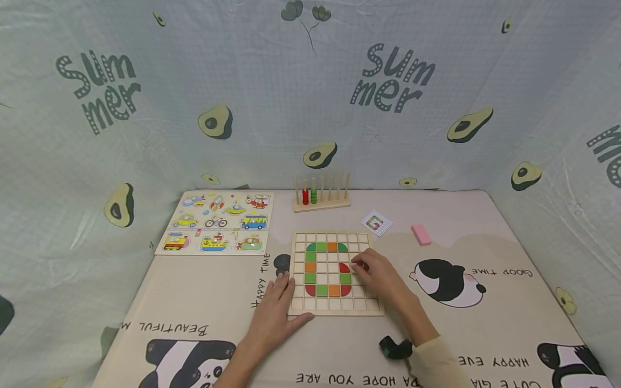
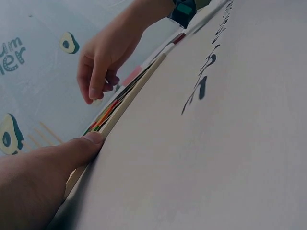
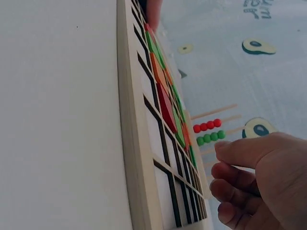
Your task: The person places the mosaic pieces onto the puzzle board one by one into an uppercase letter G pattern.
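A wooden grid board [image 1: 335, 307] lies on the table, its red, green and orange tiles set out like a letter G. My left hand [image 1: 274, 311] rests at the board's lower left with fingers spread; its thumb [image 2: 88, 146] touches the near edge. Over the board's right side is my right hand [image 1: 383, 276], fingers loosely curled, beside a red rounded tile [image 1: 344, 268]. Nothing shows between its thumb and fingers in the right wrist view, where red and green tiles [image 3: 165, 108] sit in the grid.
Behind the board stands a wooden peg rack [image 1: 322, 205] with red and green beads. A pattern card [image 1: 376, 223] and a pink block [image 1: 421, 235] lie at the back right. A vehicle puzzle board [image 1: 227, 210] is at the back left. A dark strapped device [image 1: 395, 348] appears near the right sleeve.
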`<state>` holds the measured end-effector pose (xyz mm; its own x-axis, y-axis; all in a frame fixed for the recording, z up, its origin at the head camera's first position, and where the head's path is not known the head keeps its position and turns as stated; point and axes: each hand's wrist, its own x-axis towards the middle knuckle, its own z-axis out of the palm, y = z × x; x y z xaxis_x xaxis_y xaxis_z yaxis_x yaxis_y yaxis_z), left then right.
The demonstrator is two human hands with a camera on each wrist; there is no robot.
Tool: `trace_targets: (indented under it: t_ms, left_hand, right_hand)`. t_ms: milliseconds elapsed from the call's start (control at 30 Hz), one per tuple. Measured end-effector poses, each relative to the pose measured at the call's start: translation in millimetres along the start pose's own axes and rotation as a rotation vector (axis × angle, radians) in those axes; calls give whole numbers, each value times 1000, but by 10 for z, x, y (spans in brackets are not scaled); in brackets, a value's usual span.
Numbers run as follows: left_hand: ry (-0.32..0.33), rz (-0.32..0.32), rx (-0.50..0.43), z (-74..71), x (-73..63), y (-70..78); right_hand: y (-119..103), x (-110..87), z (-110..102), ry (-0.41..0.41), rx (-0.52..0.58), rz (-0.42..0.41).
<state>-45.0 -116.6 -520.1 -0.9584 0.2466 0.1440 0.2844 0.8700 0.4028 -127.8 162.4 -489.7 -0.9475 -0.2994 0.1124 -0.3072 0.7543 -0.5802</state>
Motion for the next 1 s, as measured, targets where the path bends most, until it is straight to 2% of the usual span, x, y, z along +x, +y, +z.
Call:
trace_targets:
  t_ms: [200, 467, 833, 1000]
  left_hand:
    - [3, 4, 3, 6, 4, -6]
    - [-5, -2, 0, 2, 2, -3]
    - [-5, 0, 4, 10, 2, -5]
    - [-12, -7, 7, 13, -2, -9]
  right_hand:
    - [58, -74, -81, -3, -3, -7]
    - [134, -195, -182, -36, -24, 52]
    - [276, -422, -308, -1, -18, 6]
    - [365, -520, -353, -12, -17, 0]
